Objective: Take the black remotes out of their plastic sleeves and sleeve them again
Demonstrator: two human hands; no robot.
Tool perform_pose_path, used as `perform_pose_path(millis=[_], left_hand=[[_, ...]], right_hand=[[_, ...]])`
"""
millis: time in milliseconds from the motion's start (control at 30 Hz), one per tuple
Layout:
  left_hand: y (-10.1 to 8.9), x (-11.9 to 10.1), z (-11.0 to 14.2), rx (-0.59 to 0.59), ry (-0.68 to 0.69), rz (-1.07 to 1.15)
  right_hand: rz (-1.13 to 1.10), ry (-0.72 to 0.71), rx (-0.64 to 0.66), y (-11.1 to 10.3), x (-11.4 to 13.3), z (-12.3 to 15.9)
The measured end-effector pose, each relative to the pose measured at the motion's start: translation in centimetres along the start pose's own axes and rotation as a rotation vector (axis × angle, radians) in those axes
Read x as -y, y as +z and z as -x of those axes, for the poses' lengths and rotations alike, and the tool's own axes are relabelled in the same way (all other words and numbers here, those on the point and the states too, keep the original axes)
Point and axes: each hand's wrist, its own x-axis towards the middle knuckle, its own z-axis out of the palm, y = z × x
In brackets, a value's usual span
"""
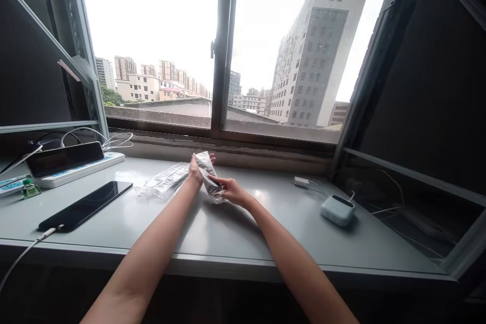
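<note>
Over the middle of the desk, my left hand (pixel 195 171) is closed round the upper part of a shiny, crinkled clear plastic bag (pixel 205 163). My right hand (pixel 233 191) grips the lower end of the same bag, with its index finger stretched along it. A small dark thing (pixel 215 182) shows by the right fingertips; I cannot tell whether it lies inside the plastic. Just left of my left hand, another crumpled clear plastic bag (pixel 165 180) lies on the desk.
On the grey desk (pixel 288 243), a black tablet (pixel 87 206) with a white cable lies left. Behind it a phone (pixel 66 158) leans on a power strip (pixel 114 158), near a small green bottle (pixel 29 189). A pale power bank (pixel 337 210) and white plug (pixel 301 182) lie right.
</note>
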Motion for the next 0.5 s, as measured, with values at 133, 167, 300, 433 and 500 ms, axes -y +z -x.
perform_pose_path(millis=[133,167,300,433,500], left_hand=[[-0.2,0.3,-0.3,-0.014,-0.012,-0.027],[0.1,0.7,-0.3,-0.005,-0.011,-0.032],[1.4,2.2,0.2,0.033,-0.035,-0.078],[1.1,2.7,-0.3,0.040,-0.163,-0.191],[0.2,2.8,-0.8,0.011,-0.251,-0.288]], right_hand=[[0.188,0.041,-0.105,-0.1,0.9,0.4],[0.275,0.069,-0.156,-0.2,1.4,0.5],[0.582,0.183,-0.266,-0.7,3.2,1.1],[0.653,0.220,-0.254,-0.5,4.0,1.0],[0.670,0.277,-0.249,-0.5,3.9,0.9]])
